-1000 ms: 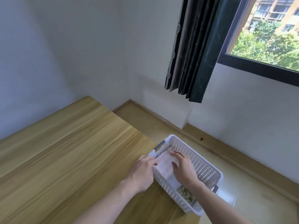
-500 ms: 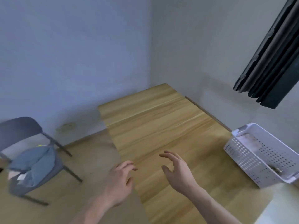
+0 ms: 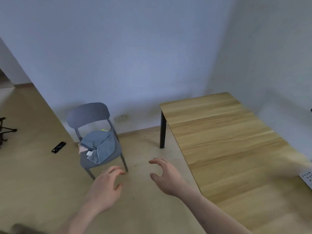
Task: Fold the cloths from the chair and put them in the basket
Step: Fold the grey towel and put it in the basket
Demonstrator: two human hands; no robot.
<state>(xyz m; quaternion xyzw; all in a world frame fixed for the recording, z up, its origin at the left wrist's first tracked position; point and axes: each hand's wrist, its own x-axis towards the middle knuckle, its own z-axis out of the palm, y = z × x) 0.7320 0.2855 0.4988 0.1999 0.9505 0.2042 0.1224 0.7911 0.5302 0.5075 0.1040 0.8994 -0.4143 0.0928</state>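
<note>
Both hands have left the basket point(image 3: 306, 179); my left hand point(image 3: 104, 188) and right hand point(image 3: 166, 176) hang loosely curled, empty. Ahead-left, blue-grey cloths point(image 3: 99, 146) wait unfolded on the grey chair point(image 3: 89, 114).

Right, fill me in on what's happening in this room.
A person is partway through folding cloths. Both hands are empty: the left hand and right hand reach out, fingers loosely spread, toward the grey chair. A crumpled blue cloth lies on its seat, with bits of other cloths under it. The wooden table stands to the right, and a corner of the white basket shows at its edge.
</note>
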